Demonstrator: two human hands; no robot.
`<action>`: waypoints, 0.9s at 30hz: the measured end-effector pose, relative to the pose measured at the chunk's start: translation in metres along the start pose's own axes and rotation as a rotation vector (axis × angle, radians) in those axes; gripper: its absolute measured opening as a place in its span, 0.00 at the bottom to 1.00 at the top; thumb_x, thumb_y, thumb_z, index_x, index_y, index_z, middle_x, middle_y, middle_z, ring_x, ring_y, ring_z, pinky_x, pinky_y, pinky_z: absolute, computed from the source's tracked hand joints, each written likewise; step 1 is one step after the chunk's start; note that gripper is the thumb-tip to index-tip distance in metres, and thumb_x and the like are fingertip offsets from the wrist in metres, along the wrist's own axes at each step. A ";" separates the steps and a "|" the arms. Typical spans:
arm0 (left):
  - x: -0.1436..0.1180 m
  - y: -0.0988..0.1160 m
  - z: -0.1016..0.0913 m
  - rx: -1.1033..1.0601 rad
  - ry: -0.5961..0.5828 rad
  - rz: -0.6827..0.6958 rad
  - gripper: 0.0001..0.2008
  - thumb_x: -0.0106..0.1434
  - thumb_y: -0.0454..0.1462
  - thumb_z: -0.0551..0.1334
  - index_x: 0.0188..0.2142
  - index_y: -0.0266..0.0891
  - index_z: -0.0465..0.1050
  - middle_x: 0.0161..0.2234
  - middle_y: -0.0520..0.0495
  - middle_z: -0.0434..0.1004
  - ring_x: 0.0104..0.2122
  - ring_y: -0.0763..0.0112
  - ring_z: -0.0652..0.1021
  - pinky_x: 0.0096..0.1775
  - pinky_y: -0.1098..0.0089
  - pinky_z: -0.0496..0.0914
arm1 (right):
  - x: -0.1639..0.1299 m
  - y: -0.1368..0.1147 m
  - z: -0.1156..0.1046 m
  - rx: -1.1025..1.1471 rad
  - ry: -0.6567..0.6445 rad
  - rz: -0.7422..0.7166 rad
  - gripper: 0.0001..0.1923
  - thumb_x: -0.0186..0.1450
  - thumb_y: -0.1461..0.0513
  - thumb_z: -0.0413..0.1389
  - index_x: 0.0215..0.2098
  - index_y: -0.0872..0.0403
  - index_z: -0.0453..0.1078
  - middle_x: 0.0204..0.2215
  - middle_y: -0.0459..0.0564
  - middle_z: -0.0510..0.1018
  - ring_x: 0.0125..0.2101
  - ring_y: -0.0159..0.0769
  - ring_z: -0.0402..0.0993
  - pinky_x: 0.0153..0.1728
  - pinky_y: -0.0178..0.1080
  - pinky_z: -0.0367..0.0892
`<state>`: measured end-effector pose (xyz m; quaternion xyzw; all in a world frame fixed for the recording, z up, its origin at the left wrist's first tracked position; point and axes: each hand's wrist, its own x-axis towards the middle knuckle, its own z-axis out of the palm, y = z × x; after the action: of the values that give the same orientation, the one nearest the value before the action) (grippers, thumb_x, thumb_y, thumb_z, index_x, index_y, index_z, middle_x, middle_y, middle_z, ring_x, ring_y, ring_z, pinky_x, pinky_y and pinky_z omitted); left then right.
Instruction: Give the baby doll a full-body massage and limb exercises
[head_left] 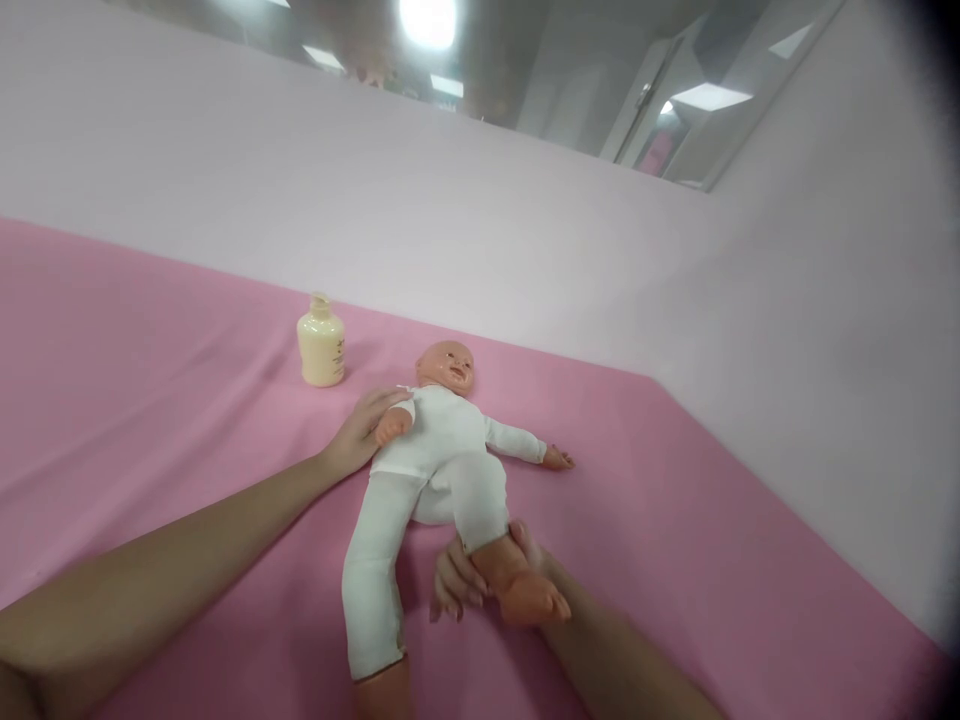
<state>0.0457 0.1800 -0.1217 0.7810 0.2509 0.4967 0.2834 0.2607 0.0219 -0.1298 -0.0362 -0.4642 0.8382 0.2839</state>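
A baby doll (pixel 450 440) with a bare plastic head and a white cloth body lies on its back, its head pointing away from me. My left hand (pixel 367 425) is at the doll's arm on the left side, fingers reaching round behind it near the shoulder; the doll's small hand covers part of my fingers. Around the doll's lower leg on the right side, my right hand (pixel 461 578) is closed from beneath, with the thumb on the far side of the ankle. That leg is raised and bent, while the other leg stretches straight toward me.
A pale yellow bottle (pixel 322 350) with an open neck and no cap stands left of the doll's head. The pink cloth surface (pixel 187 400) has some wrinkles at the left. Behind it rises a white wall (pixel 337 210), with a window or mirror (pixel 517 70) above reflecting lights.
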 end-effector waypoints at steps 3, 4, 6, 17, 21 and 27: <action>-0.002 0.000 -0.001 0.176 -0.113 0.142 0.24 0.64 0.28 0.52 0.56 0.48 0.72 0.59 0.45 0.68 0.60 0.59 0.66 0.62 0.53 0.59 | 0.002 -0.013 0.010 0.168 0.313 -0.086 0.38 0.60 0.30 0.40 0.24 0.54 0.64 0.22 0.45 0.64 0.29 0.36 0.66 0.43 0.47 0.67; -0.002 0.001 -0.001 0.225 -0.142 0.171 0.27 0.63 0.26 0.50 0.56 0.48 0.71 0.59 0.46 0.68 0.60 0.60 0.65 0.62 0.54 0.59 | 0.004 -0.018 0.013 0.200 0.372 -0.087 0.36 0.62 0.32 0.40 0.24 0.54 0.63 0.23 0.45 0.64 0.30 0.36 0.65 0.43 0.46 0.66; -0.003 0.001 -0.001 0.297 -0.170 0.209 0.31 0.60 0.22 0.48 0.57 0.49 0.71 0.59 0.46 0.67 0.60 0.62 0.65 0.62 0.54 0.59 | 0.007 -0.025 0.017 0.221 0.434 -0.082 0.35 0.63 0.34 0.42 0.23 0.54 0.63 0.23 0.45 0.64 0.31 0.37 0.66 0.42 0.45 0.65; -0.002 0.001 -0.002 0.339 -0.181 0.205 0.35 0.55 0.21 0.48 0.57 0.48 0.70 0.59 0.46 0.67 0.60 0.61 0.65 0.61 0.53 0.60 | 0.008 -0.022 0.016 0.159 0.469 -0.048 0.32 0.62 0.36 0.48 0.23 0.55 0.65 0.23 0.45 0.65 0.29 0.37 0.68 0.41 0.43 0.63; -0.003 0.003 -0.003 0.329 -0.187 0.201 0.36 0.54 0.21 0.49 0.58 0.48 0.70 0.60 0.46 0.66 0.60 0.60 0.64 0.61 0.53 0.59 | 0.008 -0.022 0.017 0.078 0.462 0.003 0.32 0.63 0.37 0.47 0.23 0.56 0.66 0.23 0.46 0.65 0.31 0.39 0.69 0.42 0.43 0.62; -0.003 0.001 -0.002 0.264 -0.161 0.177 0.31 0.57 0.24 0.51 0.57 0.47 0.70 0.59 0.45 0.67 0.60 0.59 0.65 0.62 0.53 0.59 | 0.008 -0.019 0.016 -0.018 0.425 -0.019 0.33 0.64 0.38 0.44 0.23 0.56 0.67 0.23 0.47 0.66 0.29 0.37 0.68 0.42 0.44 0.63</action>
<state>0.0430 0.1777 -0.1217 0.8676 0.2207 0.4185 0.1527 0.2574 0.0213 -0.1038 -0.2103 -0.4019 0.8048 0.3829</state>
